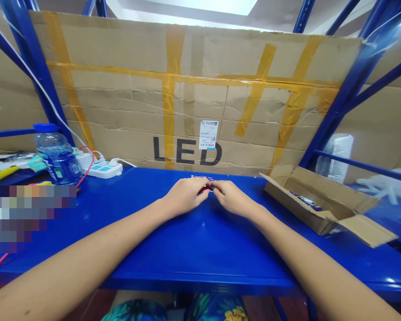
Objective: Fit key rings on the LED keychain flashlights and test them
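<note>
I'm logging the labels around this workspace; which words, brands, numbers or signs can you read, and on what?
"LED": large black letters on the cardboard panel.
White sticker on that panel: print too small to read.
Blue-capped bottle: label markings too blurred to read.

Red obj. (205,189) partly hidden by L hand (186,195); label txt (209,135) too small.

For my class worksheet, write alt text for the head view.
A person's left hand grips a small red object beside the right hand over a blue table. An open cardboard box sits right; a blue-capped bottle, left.
</note>
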Action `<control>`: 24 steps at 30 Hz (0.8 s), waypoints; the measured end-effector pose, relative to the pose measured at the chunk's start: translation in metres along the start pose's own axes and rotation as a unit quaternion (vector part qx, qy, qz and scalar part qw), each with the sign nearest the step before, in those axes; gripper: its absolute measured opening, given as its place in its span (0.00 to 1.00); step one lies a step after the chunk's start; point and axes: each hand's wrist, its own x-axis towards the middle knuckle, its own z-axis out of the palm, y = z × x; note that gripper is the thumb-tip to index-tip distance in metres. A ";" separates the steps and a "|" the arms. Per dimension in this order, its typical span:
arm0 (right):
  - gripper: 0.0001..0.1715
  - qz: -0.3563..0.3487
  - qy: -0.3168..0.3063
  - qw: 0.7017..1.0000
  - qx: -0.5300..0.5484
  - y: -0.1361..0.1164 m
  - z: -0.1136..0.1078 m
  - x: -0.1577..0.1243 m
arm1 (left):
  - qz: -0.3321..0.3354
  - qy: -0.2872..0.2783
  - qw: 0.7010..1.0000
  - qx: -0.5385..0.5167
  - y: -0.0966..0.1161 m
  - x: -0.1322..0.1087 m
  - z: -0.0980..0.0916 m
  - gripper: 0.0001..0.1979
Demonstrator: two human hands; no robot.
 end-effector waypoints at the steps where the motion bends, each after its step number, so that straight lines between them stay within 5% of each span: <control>1: 0.17 -0.002 0.000 1.000 0.000 0.000 0.000 0.000 | 0.002 -0.001 1.000 0.004 -0.001 0.000 0.001 0.09; 16: 0.16 0.022 0.008 1.000 -0.008 0.006 -0.003 0.000 | 0.008 0.035 0.999 -0.029 -0.007 -0.001 0.002 0.09; 24: 0.13 0.118 0.024 0.980 0.159 0.016 -0.010 0.001 | -0.084 0.031 0.990 -0.108 -0.018 0.002 -0.002 0.08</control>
